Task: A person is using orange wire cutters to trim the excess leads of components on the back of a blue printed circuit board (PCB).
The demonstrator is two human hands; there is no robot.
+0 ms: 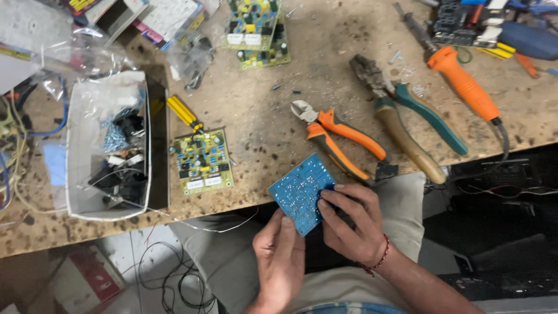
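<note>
I take the workbench [261, 116] as my landmark; it fills the upper frame, and its near edge runs just above the hands.

On the bench, far left: a white open box [78, 174] of dark small parts. Right of the box, near the front edge: a populated yellow-green circuit board [203, 161], with a yellow-handled screwdriver [183, 112] just behind it. At the back centre: two more boards stacked [258, 32]. Right of centre: orange-handled side cutters [337, 139], then teal-and-brown pliers [407, 125], then an orange-handled soldering iron [465, 84] furthest right.

The blue circuit board [301, 192] is off the bench, just past its front edge, above my lap, solder side up. It sits tilted, its long axis running from upper right to lower left, and its top corner overlaps the bench edge beside the cutter handles.

Left hand [280, 256]: below the board, fingers loosely curled, fingertips against the board's lower edge, supporting rather than pinching.

Right hand [349, 224]: to the board's right, closed on its right edge, thumb on the face, fingers wrapped behind. It is the nearer hand and has the firmer hold. A red thread band [378, 261] is on that wrist.

Room to move: open toward the lap and to the left; the cutters and pliers crowd the bench just above and to the right.
</note>
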